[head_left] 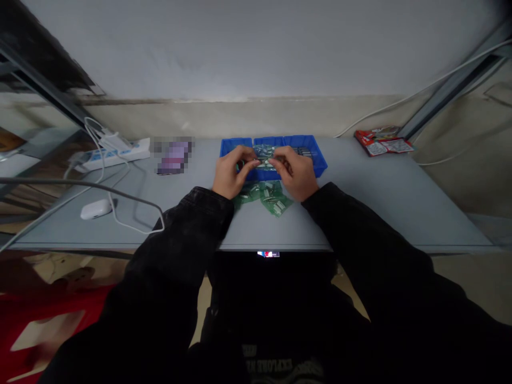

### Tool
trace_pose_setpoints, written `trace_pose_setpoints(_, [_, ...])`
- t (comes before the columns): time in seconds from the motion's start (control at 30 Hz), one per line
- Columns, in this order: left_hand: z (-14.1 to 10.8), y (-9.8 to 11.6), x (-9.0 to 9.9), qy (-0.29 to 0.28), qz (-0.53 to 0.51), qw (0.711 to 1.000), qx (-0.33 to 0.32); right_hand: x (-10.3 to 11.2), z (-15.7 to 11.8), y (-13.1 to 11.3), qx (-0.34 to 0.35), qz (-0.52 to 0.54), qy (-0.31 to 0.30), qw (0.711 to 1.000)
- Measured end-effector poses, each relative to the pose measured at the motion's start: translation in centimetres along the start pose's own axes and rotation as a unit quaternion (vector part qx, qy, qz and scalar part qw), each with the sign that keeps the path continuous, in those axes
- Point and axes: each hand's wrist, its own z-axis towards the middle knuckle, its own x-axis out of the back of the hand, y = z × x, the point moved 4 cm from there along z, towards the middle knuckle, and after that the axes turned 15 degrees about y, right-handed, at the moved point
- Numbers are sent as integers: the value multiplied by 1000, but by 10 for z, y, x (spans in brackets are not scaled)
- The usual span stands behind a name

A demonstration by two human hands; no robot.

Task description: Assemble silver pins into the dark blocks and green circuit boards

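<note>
My left hand (232, 172) and my right hand (295, 172) are raised over the blue bins (318, 159) at the middle of the table. Fingers of both hands are pinched near a small light-coloured item between them, too small to name. Right behind the fingertips, clear bags (266, 150) show in the middle bin. Long dark and metallic pieces (304, 151) lie in the right bin. Small green packets (276, 200) with metallic pieces inside rest on the table, just in front of the bins and below my hands.
Left on the grey table (400, 208) are a power strip (134, 151), a phone (175, 158), a white case (96, 209) and loose cables. A red packet (382, 144) lies at the back right. A wall stands behind.
</note>
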Motion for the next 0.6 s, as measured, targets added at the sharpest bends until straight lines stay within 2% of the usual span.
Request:
trace_pose_setpoints(0.33, [3, 5, 2, -11, 22, 1000, 0, 1, 1, -2, 0, -2, 1, 1000])
trace_pose_setpoints(0.6, [3, 0, 1, -17, 11, 1000, -13, 5, 4, -6, -19, 12, 13, 1000])
